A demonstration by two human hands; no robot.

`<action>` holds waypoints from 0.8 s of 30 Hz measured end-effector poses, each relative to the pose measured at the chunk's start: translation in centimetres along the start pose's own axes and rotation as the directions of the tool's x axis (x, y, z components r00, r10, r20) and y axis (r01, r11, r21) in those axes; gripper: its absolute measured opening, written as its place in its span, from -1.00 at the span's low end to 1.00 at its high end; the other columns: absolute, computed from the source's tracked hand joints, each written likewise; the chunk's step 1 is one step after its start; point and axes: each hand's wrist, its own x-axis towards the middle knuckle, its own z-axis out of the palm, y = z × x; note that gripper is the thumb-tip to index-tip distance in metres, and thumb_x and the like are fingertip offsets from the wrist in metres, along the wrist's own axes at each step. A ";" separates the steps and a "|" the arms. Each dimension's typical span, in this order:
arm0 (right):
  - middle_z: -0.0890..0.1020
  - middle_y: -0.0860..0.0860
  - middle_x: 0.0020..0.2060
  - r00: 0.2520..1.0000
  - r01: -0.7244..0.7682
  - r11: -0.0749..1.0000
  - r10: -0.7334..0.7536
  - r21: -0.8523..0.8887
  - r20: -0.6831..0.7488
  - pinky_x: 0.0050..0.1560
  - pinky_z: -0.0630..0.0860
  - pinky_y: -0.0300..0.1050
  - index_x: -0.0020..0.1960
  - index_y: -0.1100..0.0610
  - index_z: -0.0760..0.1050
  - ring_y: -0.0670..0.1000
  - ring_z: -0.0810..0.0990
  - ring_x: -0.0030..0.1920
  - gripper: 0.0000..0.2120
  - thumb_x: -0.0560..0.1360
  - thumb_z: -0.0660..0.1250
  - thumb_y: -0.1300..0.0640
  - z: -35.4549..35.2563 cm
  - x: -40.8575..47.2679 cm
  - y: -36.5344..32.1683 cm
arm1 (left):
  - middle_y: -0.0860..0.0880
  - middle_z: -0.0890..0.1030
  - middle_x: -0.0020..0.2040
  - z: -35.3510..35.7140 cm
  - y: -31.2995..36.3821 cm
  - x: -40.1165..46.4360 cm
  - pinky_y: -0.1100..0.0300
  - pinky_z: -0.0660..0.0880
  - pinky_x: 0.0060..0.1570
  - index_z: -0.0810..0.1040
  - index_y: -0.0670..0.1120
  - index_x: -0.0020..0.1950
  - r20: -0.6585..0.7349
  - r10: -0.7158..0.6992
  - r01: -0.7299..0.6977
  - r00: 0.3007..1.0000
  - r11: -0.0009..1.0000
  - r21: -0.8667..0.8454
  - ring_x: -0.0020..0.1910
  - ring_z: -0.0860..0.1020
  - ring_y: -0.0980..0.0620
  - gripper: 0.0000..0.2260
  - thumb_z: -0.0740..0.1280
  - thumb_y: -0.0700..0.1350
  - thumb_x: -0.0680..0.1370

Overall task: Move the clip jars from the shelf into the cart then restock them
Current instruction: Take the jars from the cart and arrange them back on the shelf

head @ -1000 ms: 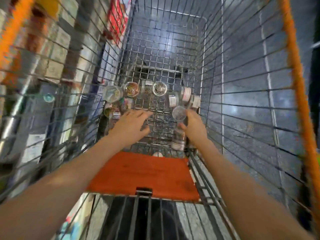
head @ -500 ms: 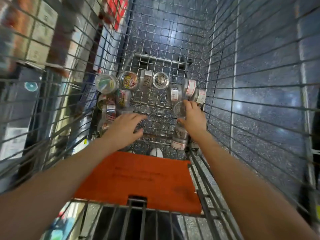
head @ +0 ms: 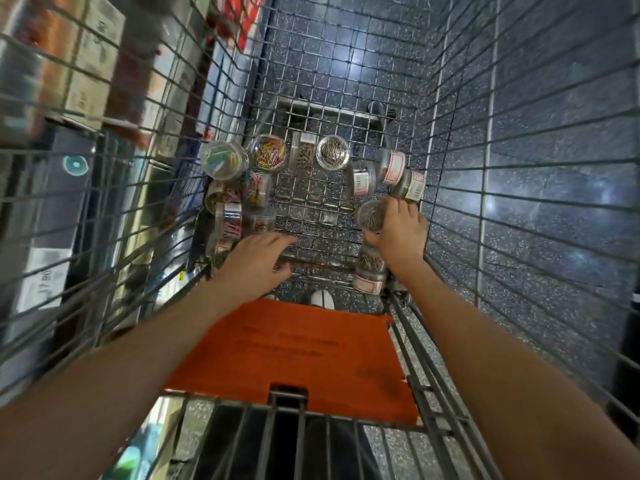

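A dozen or so clip jars (head: 266, 156) already lie on the cart (head: 460, 140) floor at frame centre, the right hand (head: 398, 233) fingers curled round one, left hand (head: 256, 261) fingers loosely spread, so restocking likely remains
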 end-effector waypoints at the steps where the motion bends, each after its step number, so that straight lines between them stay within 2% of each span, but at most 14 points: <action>1: 0.44 0.08 0.26 1.000 -0.012 1.000 0.012 0.005 -0.002 0.37 0.22 0.08 0.39 0.15 0.25 0.11 0.33 0.32 -0.35 0.43 0.39 -0.09 -0.2 0.0 -0.1 | 0.05 0.33 0.41 0.0 -0.1 0.0 0.11 0.17 0.37 0.20 0.02 0.49 -0.003 0.000 0.000 1.000 1.000 -0.001 0.39 0.29 0.06 -0.55 0.18 -0.03 0.61; 6: 0.49 0.05 0.21 0.999 -0.002 1.000 0.002 0.005 0.037 0.34 0.25 0.03 0.30 0.12 0.37 0.08 0.31 0.30 -0.39 0.43 0.29 -0.28 -0.5 -0.3 -0.5 | 0.04 0.32 0.43 -0.1 -0.4 -0.2 0.10 0.14 0.40 0.20 0.02 0.50 -0.007 0.011 -0.012 1.000 0.999 -0.034 0.41 0.27 0.05 -0.53 0.22 -0.04 0.59; 9: 0.52 0.01 0.19 0.995 0.042 0.997 -0.048 0.062 0.090 0.29 0.28 -0.01 0.33 0.10 0.37 0.07 0.28 0.31 -0.36 0.41 0.30 -0.28 -0.7 -0.8 -1.3 | 0.04 0.30 0.45 -0.2 -0.3 -0.2 0.09 0.14 0.40 0.18 0.02 0.51 -0.014 0.019 -0.020 1.000 0.999 -0.050 0.42 0.26 0.05 -0.49 0.25 -0.05 0.58; 12: 0.56 -0.01 0.10 0.986 0.075 0.967 -0.108 0.245 0.124 0.09 0.31 -0.12 0.30 0.12 0.41 0.06 0.30 0.26 -0.40 0.40 0.37 -0.21 -0.8 -1.5 -2.5 | 0.04 0.28 0.46 -0.4 -0.3 0.0 0.10 0.17 0.39 0.15 0.02 0.52 -0.033 0.031 -0.034 0.999 0.997 -0.070 0.42 0.27 0.05 -0.43 0.30 -0.06 0.56; 14: 0.55 -0.01 0.07 0.974 0.053 0.915 -0.135 0.400 0.181 0.03 0.27 -0.17 0.29 0.11 0.41 0.03 0.28 0.25 -0.44 0.40 0.42 -0.15 -0.9 -2.1 -3.4 | 0.03 0.27 0.47 -0.5 -0.3 0.1 0.10 0.23 0.37 0.13 0.02 0.52 -0.063 0.032 -0.038 0.998 0.995 -0.097 0.40 0.30 0.04 -0.37 0.35 -0.07 0.52; 20: 0.57 -0.03 0.08 0.912 0.124 0.859 -0.296 0.497 0.285 0.11 0.31 -0.12 0.26 0.06 0.43 0.03 0.37 0.22 -0.47 0.37 0.45 -0.13 -0.5 -3.3 -6.0 | 0.00 0.24 0.48 -0.7 -0.5 0.0 0.05 0.28 0.38 0.05 0.02 0.55 -0.074 0.017 -0.027 0.997 0.991 -0.131 0.40 0.31 -0.01 -0.16 0.48 -0.01 0.42; 24: 0.58 -0.04 0.08 0.865 0.083 0.827 -0.337 0.556 0.371 0.19 0.45 0.05 0.28 0.07 0.43 0.01 0.45 0.18 -0.45 0.38 0.43 -0.14 -1.0 -3.4 -7.0 | 0.03 0.24 0.49 -0.3 -0.7 -0.1 0.06 0.27 0.35 0.06 0.02 0.54 -0.047 -0.008 0.000 0.999 0.987 -0.158 0.41 0.31 0.02 -0.09 0.53 0.04 0.34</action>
